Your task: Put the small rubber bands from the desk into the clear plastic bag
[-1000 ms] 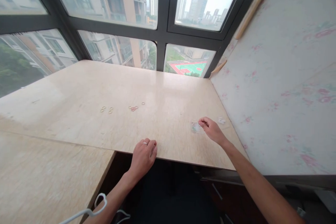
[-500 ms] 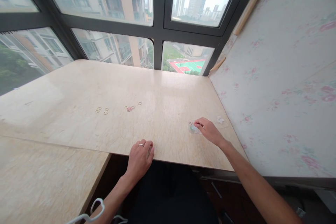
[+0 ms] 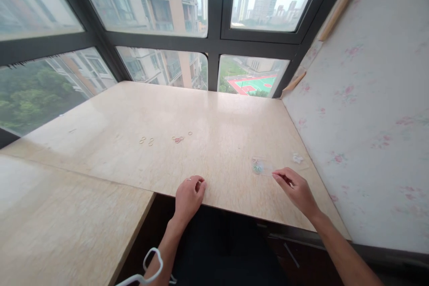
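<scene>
A pale marbled counter [image 3: 228, 120] is being lit by a dark-framed window [image 3: 213, 44] across the top of the frame. Right of centre, a small clear box [image 3: 264, 165] is being supported by the counter, with little green and reddish pieces [image 3: 257, 168] being held in its left part. The right end of the box is being met by the right hand [image 3: 274, 173]; the hand is being kept narrow, thumb and forefinger drawn together. Whether the box wall is being gripped or only neared cannot be told. At the lower centre, the left hand [image 3: 203, 183] is being rested loosely curled by the counter's front edge; whether anything is being held cannot be told. Left of centre, four thin yellowish rings [image 3: 141, 142], a small reddish cluster [image 3: 177, 140] and a lone ring [image 3: 190, 133] are being left untouched. A white piece [image 3: 296, 158] is being seen beyond the right hand. The step in hand is being judged as handling at the box; a fine, light pinch is seemingly being called for, without the box being tipped.
</scene>
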